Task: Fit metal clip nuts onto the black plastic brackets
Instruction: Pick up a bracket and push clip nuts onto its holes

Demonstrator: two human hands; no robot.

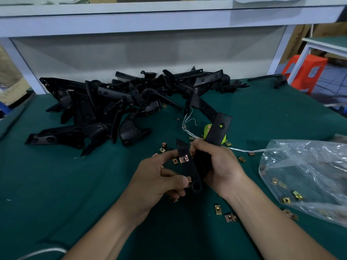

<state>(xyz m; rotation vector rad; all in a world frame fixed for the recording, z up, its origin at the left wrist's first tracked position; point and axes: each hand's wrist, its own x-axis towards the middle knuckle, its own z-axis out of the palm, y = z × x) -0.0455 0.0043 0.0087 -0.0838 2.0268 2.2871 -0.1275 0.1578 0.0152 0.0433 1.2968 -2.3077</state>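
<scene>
Left hand (pixel 159 177), right hand (pixel 219 166) gripping bracket (pixel 216 132); long axis pointing away

Head camera looks forward and down, close over the table (pixel 75 184).

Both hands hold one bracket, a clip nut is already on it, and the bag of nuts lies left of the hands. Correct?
No. In the head view the bag lies to the right, beyond the right hand. The rest holds: that hand and the left hand hold the bracket, with a clip nut on it.
</scene>
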